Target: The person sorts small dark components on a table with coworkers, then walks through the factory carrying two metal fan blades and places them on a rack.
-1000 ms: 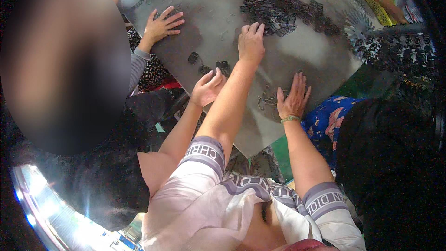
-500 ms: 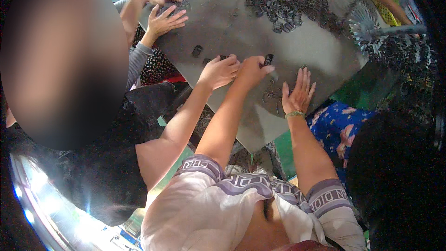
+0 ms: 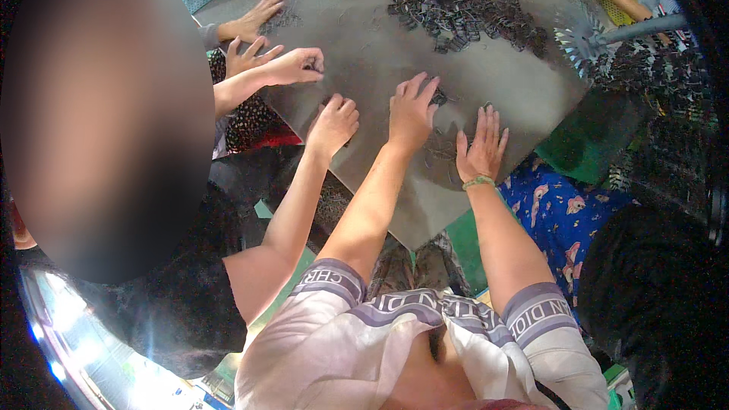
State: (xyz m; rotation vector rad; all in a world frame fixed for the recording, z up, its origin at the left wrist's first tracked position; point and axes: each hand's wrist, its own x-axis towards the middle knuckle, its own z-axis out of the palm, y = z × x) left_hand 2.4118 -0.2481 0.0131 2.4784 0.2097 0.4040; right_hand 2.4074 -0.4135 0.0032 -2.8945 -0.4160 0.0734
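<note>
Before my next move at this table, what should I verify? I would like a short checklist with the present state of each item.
1. Left hand is free: ok. It lies flat on the grey table with its fingers spread.
2. Right hand is free: ok. It is flat and open, near the table edge.
3. A small dark piece is in reach: ok. It lies at the left fingertips.
4. Co-worker's hand is clear of yours: not ok. The fist is close beside your left hand.
5. The way to the pile of dark parts is open: ok. There is bare table between.
6. Nothing lies under the palms: cannot tell.
</note>
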